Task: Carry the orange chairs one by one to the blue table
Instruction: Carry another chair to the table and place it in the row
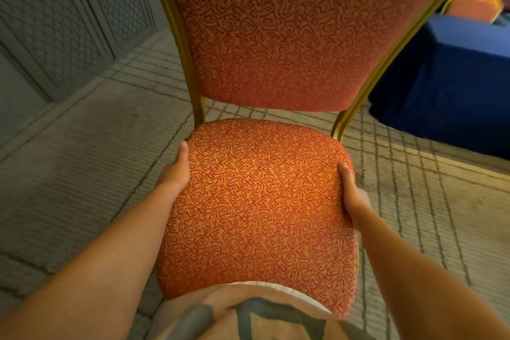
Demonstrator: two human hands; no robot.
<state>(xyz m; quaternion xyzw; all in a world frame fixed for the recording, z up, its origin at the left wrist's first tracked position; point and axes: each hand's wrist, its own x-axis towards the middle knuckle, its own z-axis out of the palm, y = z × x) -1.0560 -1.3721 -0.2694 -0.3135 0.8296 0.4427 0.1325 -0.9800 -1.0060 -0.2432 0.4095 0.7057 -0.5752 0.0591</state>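
I hold the orange chair [256, 201] by its seat, the backrest rising toward twelve o'clock. My left hand [176, 171] grips the seat's edge at nine o'clock, thumb lying along the fabric, fingers hidden underneath. My right hand [350, 193] grips the edge at three o'clock the same way. The seat's near edge meets my shirt [248, 309] at six o'clock. At two o'clock stands the blue table [455, 85], with a second chair [472, 5] showing beyond it. Striped carpet [82, 174] lies below, and a latticed wall [69, 22] runs at ten o'clock.
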